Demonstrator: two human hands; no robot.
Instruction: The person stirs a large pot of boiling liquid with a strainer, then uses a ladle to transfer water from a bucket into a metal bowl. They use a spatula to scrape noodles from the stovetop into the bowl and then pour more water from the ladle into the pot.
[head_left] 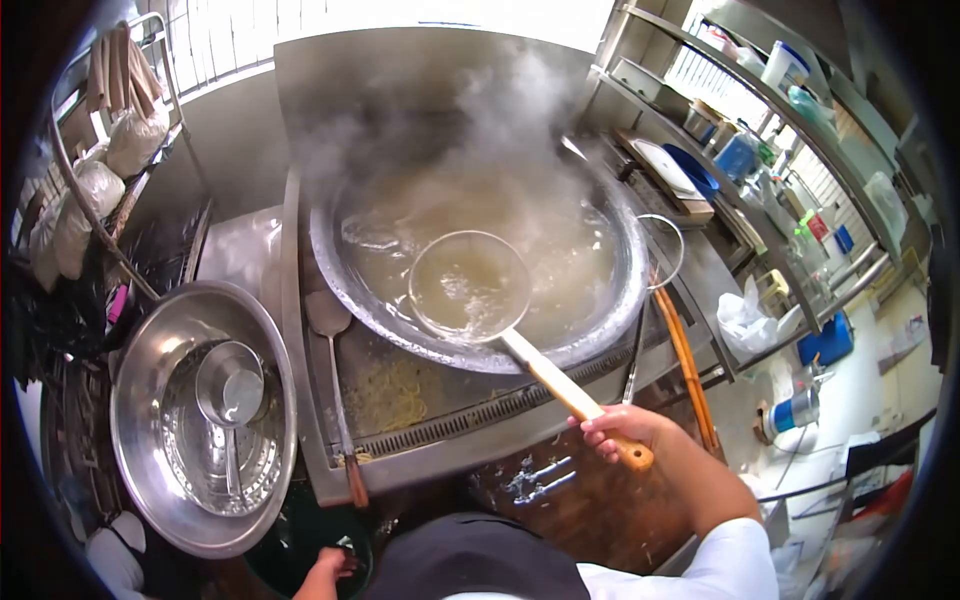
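A round, fine-mesh strainer with a pale wooden handle (pixel 470 287) reaches over the near rim of a wide metal pan (pixel 335 275), its hoop above or in the cloudy, steaming liquid (pixel 560 260); the exact depth is unclear. The grip of the right hand (pixel 625 430) is wrapped around the wooden handle near its holed end.

The pan sits on a grey steel desk (pixel 430 435), where yellowish scraps (pixel 400 397) lie in front of it. Left of them, a long metal spatula with a brown handle end (pixel 339 400) lies lengthwise. Further left, a large oval-looking steel basin (pixel 135 430) bears a round metal dipper (pixel 232 388).

The left hand (pixel 338 563) is low, at a dark green round tub (pixel 290 545); whether its grip is spread or pinching something cannot be told. Right of the pan, orange-brown rods (pixel 685 365) lean.
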